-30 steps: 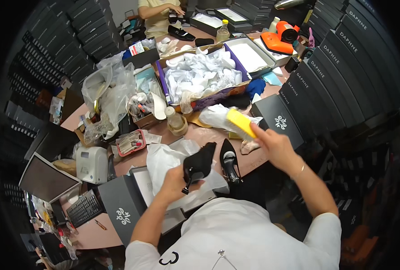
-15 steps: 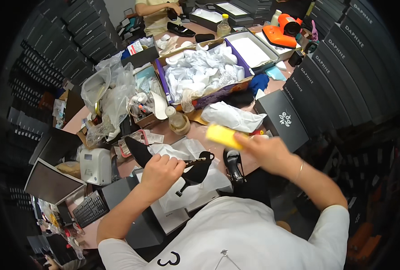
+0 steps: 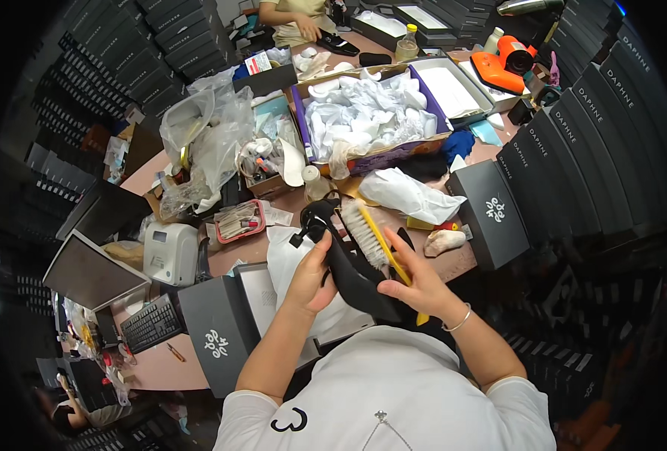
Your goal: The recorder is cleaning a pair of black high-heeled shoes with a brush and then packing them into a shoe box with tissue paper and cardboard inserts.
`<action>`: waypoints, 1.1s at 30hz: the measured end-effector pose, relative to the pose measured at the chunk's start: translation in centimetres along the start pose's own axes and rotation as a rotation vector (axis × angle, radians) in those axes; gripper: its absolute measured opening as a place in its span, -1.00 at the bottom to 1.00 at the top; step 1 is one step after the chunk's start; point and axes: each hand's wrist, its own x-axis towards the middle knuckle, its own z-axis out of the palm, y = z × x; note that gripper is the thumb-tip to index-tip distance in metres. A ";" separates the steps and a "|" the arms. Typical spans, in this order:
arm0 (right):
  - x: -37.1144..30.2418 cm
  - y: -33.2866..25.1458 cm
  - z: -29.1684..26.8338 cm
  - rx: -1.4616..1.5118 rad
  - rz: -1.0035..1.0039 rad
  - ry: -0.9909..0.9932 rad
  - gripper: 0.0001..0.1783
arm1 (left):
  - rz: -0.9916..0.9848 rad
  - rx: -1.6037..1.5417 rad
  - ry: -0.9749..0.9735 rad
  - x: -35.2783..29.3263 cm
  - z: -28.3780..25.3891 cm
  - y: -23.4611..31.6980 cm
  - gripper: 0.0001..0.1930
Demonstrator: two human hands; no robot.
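Note:
My left hand [image 3: 309,279] is closed around a black heeled shoe [image 3: 354,284], tilted with its heel up at the far left and its toe toward me. In my right hand [image 3: 425,287] is a brush with a yellow back [image 3: 395,259] and white bristles [image 3: 361,231]. The bristles face the shoe and lie close against its side; whether they touch cannot be made out. Beneath my left hand, white tissue paper [image 3: 282,259] spills from an open shoe box [image 3: 257,287]. Its dark grey lid [image 3: 212,334] lies to the left.
A purple-edged carton [image 3: 301,124] full of white paper stuffing stands beyond my hands. Dark shoe boxes [image 3: 574,143] are stacked at right. Left are a white label printer [image 3: 170,253], a monitor [image 3: 97,269] and a keyboard [image 3: 151,325]. Across the table, another person's hand [image 3: 307,28] touches a black shoe.
The brush has come down and left to the shoe, its bristles now showing. My left hand has turned the shoe heel-up and moved it right. The view has shifted slightly.

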 end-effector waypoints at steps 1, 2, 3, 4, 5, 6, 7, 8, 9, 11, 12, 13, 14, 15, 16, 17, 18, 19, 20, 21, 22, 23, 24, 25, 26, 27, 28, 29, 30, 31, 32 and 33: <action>0.3 0.5 0.8 0.182 -0.045 0.021 -0.05 | 0.012 0.035 -0.036 -0.1 -0.3 -0.3 -0.60; -0.1 0.4 0.7 0.332 0.045 0.023 -0.09 | 0.024 0.071 -0.072 -0.3 -0.9 -0.5 -0.59; -0.2 0.0 1.0 0.426 0.114 0.009 -0.13 | 0.041 0.113 -0.101 -0.6 -1.4 -0.6 -0.57; -0.4 -0.4 1.1 0.516 0.190 0.003 -0.18 | 0.120 0.191 -0.157 -1.1 -1.4 -1.1 -0.54; -0.6 0.0 1.3 0.541 0.251 -0.016 -0.22 | 0.225 0.219 -0.213 -0.9 -1.6 -2.4 -0.50; -0.5 0.4 1.6 0.563 0.305 -0.042 -0.25 | 0.200 0.224 -0.145 -1.0 -1.5 -2.9 -0.49; -0.5 0.8 1.8 0.568 0.281 0.025 -0.28 | 0.175 0.228 -0.076 -1.1 -1.3 -3.2 -0.49; -0.6 1.1 1.8 0.572 0.258 0.092 -0.30 | 0.197 0.071 -0.082 -0.4 -0.7 -3.3 -0.51; -0.7 1.3 1.6 0.570 0.241 0.156 -0.32 | 0.160 0.014 -0.056 0.1 -0.6 -2.9 -0.52; -1.6 1.4 -0.4 0.578 0.194 0.103 -0.20 | 0.088 -0.102 -0.011 0.6 -1.0 -2.2 -0.55; -2.0 1.2 -0.6 0.449 0.135 0.052 -0.13 | 0.057 -0.171 0.045 0.4 -0.8 -1.6 -0.65; -2.6 0.9 -0.5 0.321 0.077 0.002 -0.05 | 0.062 -0.189 0.051 0.5 -1.0 -1.5 -0.64; -2.6 1.2 0.2 0.404 0.138 -0.004 -0.06 | 0.066 -0.207 0.058 0.7 -1.4 -1.5 -0.63; -2.8 1.5 1.0 0.494 0.205 0.003 -0.06 | 0.059 -0.221 0.064 1.0 -1.7 -1.7 -0.61; -2.9 1.9 1.9 0.582 0.272 0.008 -0.07 | 0.056 -0.180 -0.042 0.8 -1.8 -2.0 -0.56; -2.9 2.7 2.5 0.758 0.318 0.000 -0.10 | 0.098 -0.173 -0.096 0.5 -1.4 -2.3 -0.54; -2.7 2.3 3.5 0.787 0.316 0.055 -0.16 | 0.139 -0.167 -0.145 0.0 -0.9 -2.7 -0.52; -2.7 2.4 3.4 0.720 0.337 0.044 -0.18 | 0.180 -0.161 -0.194 -0.3 -0.7 -2.9 -0.50; -2.7 2.5 3.1 0.653 0.358 0.033 -0.19 | 0.160 -0.164 -0.175 -0.1 -1.0 -2.9 -0.51; -2.5 2.6 2.8 0.584 0.371 0.023 -0.20 | 0.141 -0.164 -0.161 0.4 -1.5 -2.8 -0.52; -2.5 2.5 2.4 0.307 0.240 0.128 -0.29 | 0.122 -0.164 -0.147 0.8 -2.1 -2.7 -0.53; -2.4 2.5 2.0 0.011 0.149 0.258 -0.36 | 0.125 -0.174 -0.152 0.9 -2.6 -2.5 -0.53; -3.0 1.9 1.6 -0.177 -0.005 0.325 -0.37 | 0.128 -0.188 -0.160 1.1 -3.1 -2.3 -0.54; -3.7 0.8 1.3 -0.364 -0.163 0.389 -0.37 | 0.132 -0.200 -0.170 1.1 -3.0 -1.9 -0.54; -4.2 -0.8 1.1 -0.673 -0.431 0.183 -0.39 | 0.065 -0.234 -0.067 0.8 -2.7 -1.4 -0.56; -4.9 -1.8 1.1 -0.972 -0.687 -0.030 -0.39 | 0.086 -0.143 -0.049 0.6 -2.3 -1.6 -0.56; -4.2 -1.7 0.2 -1.120 -0.603 -0.125 -0.42 | 0.095 -0.052 -0.036 0.5 -1.9 -2.1 -0.56; -2.9 -1.4 -1.3 -1.262 -0.510 -0.224 -0.45 | 0.103 0.040 -0.026 0.4 -1.7 -2.5 -0.56; -1.9 -1.1 -2.8 -1.242 -0.473 -0.086 -0.45 | 0.022 -0.097 -0.017 0.4 -2.6 -2.3 -0.60; -1.4 -0.8 -4.8 -1.233 -0.415 0.058 -0.45 | -0.005 -0.159 -0.068 0.3 -2.0 -2.0 -0.60; -1.2 -0.1 -5.5 -1.193 -0.356 0.204 -0.45 | 0.045 -0.084 0.004 -0.6 -2.4 -2.4 -0.60; 0.4 -0.4 -7.0 -1.174 -0.352 0.345 -0.45 | 0.148 -0.021 0.048 -0.1 -1.7 -2.0 -0.60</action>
